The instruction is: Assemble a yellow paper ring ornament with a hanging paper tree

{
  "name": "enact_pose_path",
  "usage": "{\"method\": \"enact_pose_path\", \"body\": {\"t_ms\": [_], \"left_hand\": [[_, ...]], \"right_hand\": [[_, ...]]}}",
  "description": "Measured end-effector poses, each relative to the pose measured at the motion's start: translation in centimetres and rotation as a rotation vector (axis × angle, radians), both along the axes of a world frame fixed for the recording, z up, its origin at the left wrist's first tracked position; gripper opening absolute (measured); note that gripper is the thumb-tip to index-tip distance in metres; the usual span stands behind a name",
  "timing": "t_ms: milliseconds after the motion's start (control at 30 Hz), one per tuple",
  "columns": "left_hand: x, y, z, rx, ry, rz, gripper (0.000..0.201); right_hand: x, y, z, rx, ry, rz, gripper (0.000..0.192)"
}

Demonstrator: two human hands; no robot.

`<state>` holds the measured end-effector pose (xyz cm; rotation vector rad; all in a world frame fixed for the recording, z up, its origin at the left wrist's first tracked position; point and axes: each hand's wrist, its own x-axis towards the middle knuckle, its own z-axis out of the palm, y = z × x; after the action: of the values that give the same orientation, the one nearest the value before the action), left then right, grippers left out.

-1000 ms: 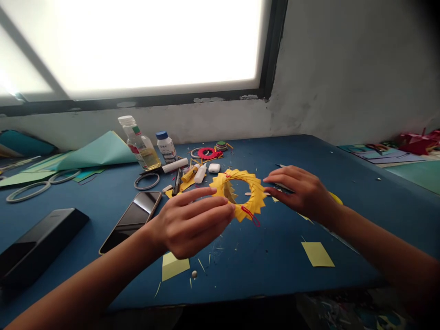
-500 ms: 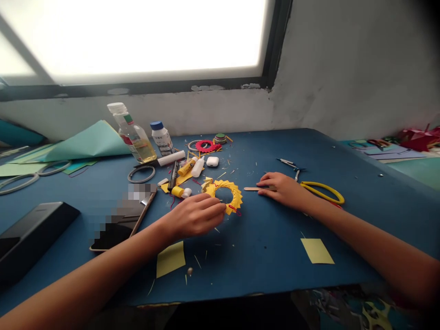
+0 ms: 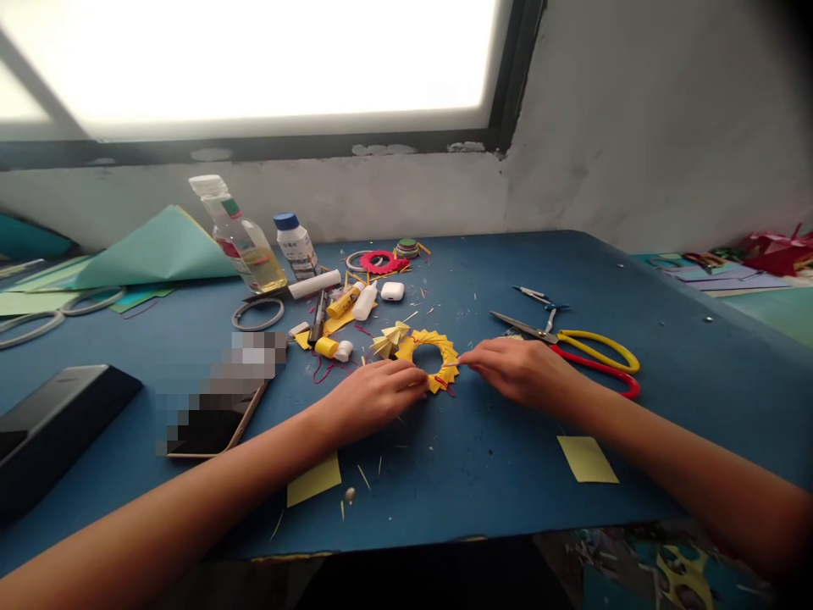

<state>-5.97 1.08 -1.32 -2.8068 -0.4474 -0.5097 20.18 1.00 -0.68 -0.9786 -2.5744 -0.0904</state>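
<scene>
Head view.

Change noted: the yellow folded-paper ring [image 3: 430,356], raised off the surface a second ago, is now laid flat on the blue table [image 3: 508,474]. The right hand [image 3: 517,373], placed half a second ago on a thin stick to the right of the ring, is now brought to the ring's right edge. It is judged that work on the ring is now done against the tabletop with both hands.

Left hand [image 3: 372,398]: fingers are curled and pinched on the ring's near-left edge, by which it is held down.

Right hand: fingertips are closed in a pinch at the ring's right rim; whether the rim itself or a small strip is gripped cannot be told.

Ring: placed at the table's middle, between the two hands; a red thread is seen at its near edge, and a loose yellow folded piece [image 3: 389,341] is set just beside its far-left side.

Containers:
- Clear plastic bottle [image 3: 238,237], white cap, tilted; a yellowish liquid is held in its lower part.
- Small white bottle, blue cap [image 3: 293,244], upright just to the right; contents not visible.
- Small white case [image 3: 392,291], shut.

Nearby items: yellow-and-red-handled scissors [image 3: 584,352] lie to the right of the right hand; yellow paper squares [image 3: 587,459] are scattered at the near edge; a phone [image 3: 209,424] is placed left of the left forearm.
</scene>
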Motion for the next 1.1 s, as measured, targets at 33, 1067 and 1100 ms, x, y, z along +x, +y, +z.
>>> {"method": "enact_pose_path", "body": {"t_ms": [33, 1067, 1100], "left_hand": [[-0.1, 0.0, -0.2, -0.009, 0.013, 0.011, 0.026], [0.9, -0.2, -1.4, -0.262, -0.164, 0.132, 0.023], [0.9, -0.3, -1.3, -0.261, -0.166, 0.136, 0.023]], "right_hand": [[-0.1, -0.4, -0.1, 0.040, -0.042, 0.023, 0.024], [-3.5, -5.0, -1.5, 0.199, -0.255, -0.062, 0.026], [-3.6, -5.1, -1.5, 0.170, -0.250, -0.069, 0.025]]}}
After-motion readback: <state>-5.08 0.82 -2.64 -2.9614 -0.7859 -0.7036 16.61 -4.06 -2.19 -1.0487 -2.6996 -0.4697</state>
